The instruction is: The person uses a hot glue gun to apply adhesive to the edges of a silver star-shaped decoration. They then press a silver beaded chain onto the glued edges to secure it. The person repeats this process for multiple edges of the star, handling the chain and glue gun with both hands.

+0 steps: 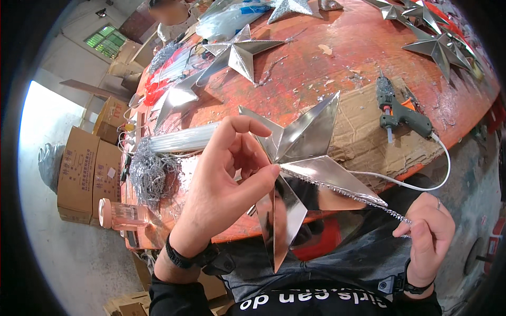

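Note:
A shiny silver five-pointed star (305, 139) with folded, raised arms is tilted in front of me, above the near edge of the table. My left hand (226, 179) is closed at its middle, the thumb tip pressing near the centre; some of its fingertips are hidden. A thin silver beaded trim (345, 194) runs from that centre along the ridge of the right-hand arm and past its tip. Beyond the tip, my right hand (429, 226) pinches the trim's loose end between thumb and fingers.
A glue gun (403, 108) with a white cord lies on cardboard (358, 131). Clear sticks (182, 139), tangled silver trim (153, 171) and a pink-lidded jar (124, 215) sit left. More silver stars (240, 50) lie farther back. Another person (174, 21) is beyond the table.

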A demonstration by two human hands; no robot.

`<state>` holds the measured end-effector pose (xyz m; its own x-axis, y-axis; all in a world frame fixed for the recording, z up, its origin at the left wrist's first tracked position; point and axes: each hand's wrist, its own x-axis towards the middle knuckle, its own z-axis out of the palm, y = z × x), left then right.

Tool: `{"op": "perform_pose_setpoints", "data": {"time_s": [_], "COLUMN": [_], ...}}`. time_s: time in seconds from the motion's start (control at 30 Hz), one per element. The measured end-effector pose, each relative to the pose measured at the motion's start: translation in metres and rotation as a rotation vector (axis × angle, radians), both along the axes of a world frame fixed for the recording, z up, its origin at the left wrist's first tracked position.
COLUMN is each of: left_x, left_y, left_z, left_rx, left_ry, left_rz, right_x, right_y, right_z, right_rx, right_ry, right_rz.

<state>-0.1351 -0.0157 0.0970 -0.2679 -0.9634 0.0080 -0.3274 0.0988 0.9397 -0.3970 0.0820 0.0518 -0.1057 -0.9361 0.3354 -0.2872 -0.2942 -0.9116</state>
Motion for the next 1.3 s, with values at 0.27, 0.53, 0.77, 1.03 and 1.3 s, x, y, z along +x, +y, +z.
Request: {"op": "perform_pose_setpoints", "data": {"time_s": [0.27, 0.53, 0.77, 1.03, 1.3], "left_x": [0.009, 0.021, 0.021, 0.021, 0.022], "left_y": [0.0, 0.01, 0.013, 0.011, 0.012], "left_z": [0.005, -0.007, -0.019, -0.027, -0.027], "left_rx": [0.099, -0.725, -0.955, -1.021, -0.988], "left_ry": [0.096, -0.552, -0.731, -0.698, -0.691], "left_rz": [0.005, -0.178, -0.196, -0.187, -0.165], "right_x": [-0.004, -0.001, -0.007, -0.009, -0.009], "right_y": [0.0, 0.0, 0.0, -0.004, -0.006], "right_z": [-0.003, -0.007, -0.008, -0.014, -0.016], "right_rx": [0.046, 0.124, 0.146, 0.157, 0.163], "right_ry": [0.006, -0.07, -0.044, -0.038, 0.007], "right_rz": [-0.014, -0.065, 0.012, 0.048, 0.056]}}
